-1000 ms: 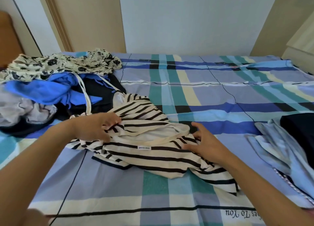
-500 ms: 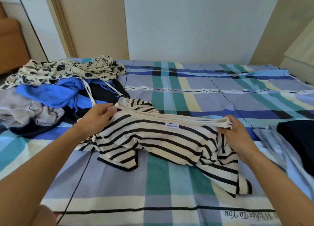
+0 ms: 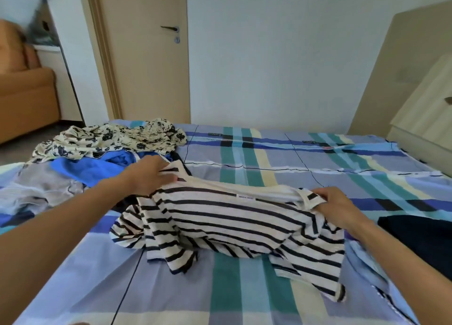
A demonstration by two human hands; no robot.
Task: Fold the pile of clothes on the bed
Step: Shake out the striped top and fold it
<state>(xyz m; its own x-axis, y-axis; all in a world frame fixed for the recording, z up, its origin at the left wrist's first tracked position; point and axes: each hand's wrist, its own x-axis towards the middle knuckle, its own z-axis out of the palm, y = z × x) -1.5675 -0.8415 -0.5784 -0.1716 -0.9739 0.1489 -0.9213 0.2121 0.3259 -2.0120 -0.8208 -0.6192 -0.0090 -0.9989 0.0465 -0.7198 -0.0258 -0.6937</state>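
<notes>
A cream shirt with dark stripes (image 3: 234, 224) is stretched out across the middle of the bed (image 3: 244, 288), its lower part crumpled on the sheet. My left hand (image 3: 149, 175) grips its top edge at the left end. My right hand (image 3: 335, 205) pinches the same edge at the right end. The edge between them is pulled taut and slightly raised. A pile of unfolded clothes lies at the left: a floral garment (image 3: 110, 141), a blue one (image 3: 97, 168) and a grey one (image 3: 41, 190).
A dark navy garment (image 3: 420, 236) and light blue striped fabric (image 3: 367, 271) lie at the bed's right edge. Behind the bed are a closed door (image 3: 146, 55), a white wall and a beige headboard (image 3: 403, 63). An orange sofa (image 3: 24, 99) stands far left.
Both hands took hold of the striped shirt's top edge, spread apart and lifted it away from me. My view tilted up, showing more of the door and wall.
</notes>
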